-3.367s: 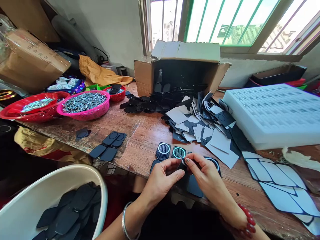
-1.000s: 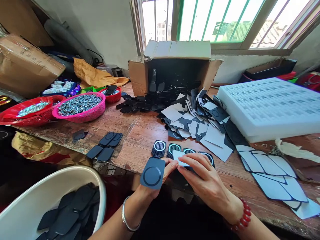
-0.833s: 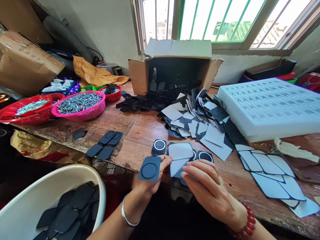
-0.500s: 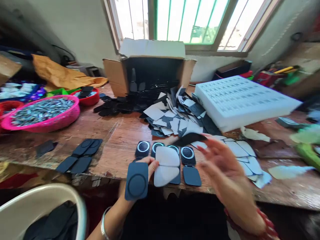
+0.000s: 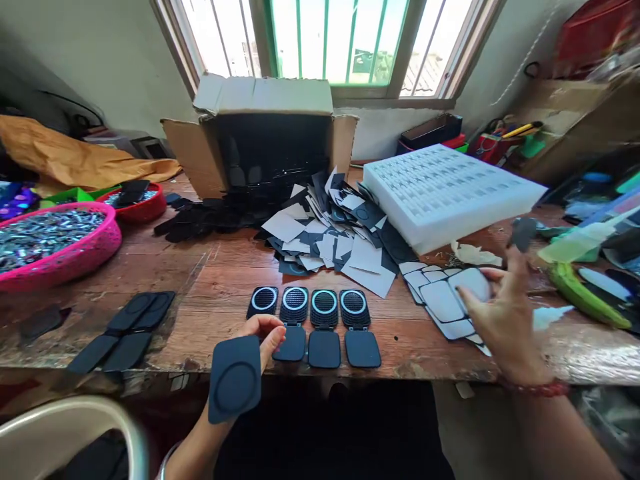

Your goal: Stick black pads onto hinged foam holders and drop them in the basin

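Observation:
My left hand (image 5: pixel 267 333) is closed on a dark square pad (image 5: pixel 235 379) with a ring mark, held near the table's front edge. Beside it stand folding black units with ringed, ribbed upper parts (image 5: pixel 324 308) and plain dark lower flaps (image 5: pixel 363 348). On the right, my right hand (image 5: pixel 505 313) touches a white-faced rounded piece (image 5: pixel 470 287) at the pile of white-backed pieces (image 5: pixel 443 301), thumb and fingers at its edges. A small dark piece (image 5: pixel 523 233) is at a raised fingertip of that hand.
An open cardboard box (image 5: pixel 267 97) stands behind a heap of black and white sheets (image 5: pixel 320 233). White foam (image 5: pixel 450 193) lies right of it. At left are a pink basket (image 5: pixel 107 243) of metal parts and more dark pads (image 5: pixel 127 350). A pale tub (image 5: pixel 135 433) stands below.
The view has turned right. The white two-part piece near my left hand has left that spot. My right hand has moved right and down to the white-backed pile.

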`<state>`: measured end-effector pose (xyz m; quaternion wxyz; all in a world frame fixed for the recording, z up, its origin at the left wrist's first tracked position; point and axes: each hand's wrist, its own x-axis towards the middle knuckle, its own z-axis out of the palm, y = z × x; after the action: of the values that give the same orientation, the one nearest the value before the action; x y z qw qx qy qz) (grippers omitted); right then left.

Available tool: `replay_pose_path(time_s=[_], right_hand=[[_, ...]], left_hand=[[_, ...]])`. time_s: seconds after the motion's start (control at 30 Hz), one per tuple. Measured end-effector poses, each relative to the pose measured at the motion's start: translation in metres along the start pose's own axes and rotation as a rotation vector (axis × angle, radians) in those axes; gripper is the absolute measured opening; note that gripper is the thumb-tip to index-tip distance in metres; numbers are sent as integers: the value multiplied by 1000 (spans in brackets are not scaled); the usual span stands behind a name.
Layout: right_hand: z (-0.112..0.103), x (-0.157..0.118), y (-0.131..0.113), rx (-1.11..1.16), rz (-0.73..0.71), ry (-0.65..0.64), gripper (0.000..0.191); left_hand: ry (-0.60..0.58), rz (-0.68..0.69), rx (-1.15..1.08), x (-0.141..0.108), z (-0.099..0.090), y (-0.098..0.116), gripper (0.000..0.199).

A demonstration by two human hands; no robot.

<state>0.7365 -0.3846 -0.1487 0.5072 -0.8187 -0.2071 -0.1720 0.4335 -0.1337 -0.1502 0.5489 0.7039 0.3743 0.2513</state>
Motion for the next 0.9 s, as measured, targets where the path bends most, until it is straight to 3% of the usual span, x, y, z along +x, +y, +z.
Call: replay_pose_path(time_s=[0.1, 0.17, 0.23, 0.3, 0.33, 0.4, 0.47, 0.53, 0.63, 0.67, 0.77, 0.83, 0.9], right_hand=[[-2, 3, -2, -333, -239, 124, 82], [6, -16, -33, -245, -323, 154, 54], [18, -45, -74, 36, -235, -6, 32], [35, -74, -111, 329, -48, -297, 19], [44, -86, -124, 473, 36, -415, 17], [63, -101, -137, 647, 145, -625, 18], [81, -108, -138, 629, 115, -734, 21], [96, -109, -134, 468, -17, -692, 27], [112, -109, -131, 300, -149, -618, 51], [117, -110, -133, 298, -157, -664, 49], [128, -109, -141, 344, -128, -854, 19], [133, -108, -147, 360, -91, -852, 22], [135, -106, -151, 360, -38, -774, 23]], left_hand=[[62, 48, 91, 1, -8, -3, 24], [61, 79, 110, -2, -4, -4, 19], [38, 111, 86, -6, 5, -4, 22], [1, 135, 12, -10, 14, -2, 43], [-30, 137, -42, -11, 16, 0, 50], [-120, 100, -138, -12, 15, 4, 43], [-177, 39, -134, -12, 7, 8, 27], [-152, 12, -40, -12, -6, 8, 25], [-113, 19, 79, -10, -23, 3, 24], [-119, 26, 98, -9, -27, 0, 24], [-108, 109, 139, -3, -33, -13, 21], [-35, 160, 148, 4, -34, -25, 25], [43, 167, 169, 10, -35, -36, 45]])
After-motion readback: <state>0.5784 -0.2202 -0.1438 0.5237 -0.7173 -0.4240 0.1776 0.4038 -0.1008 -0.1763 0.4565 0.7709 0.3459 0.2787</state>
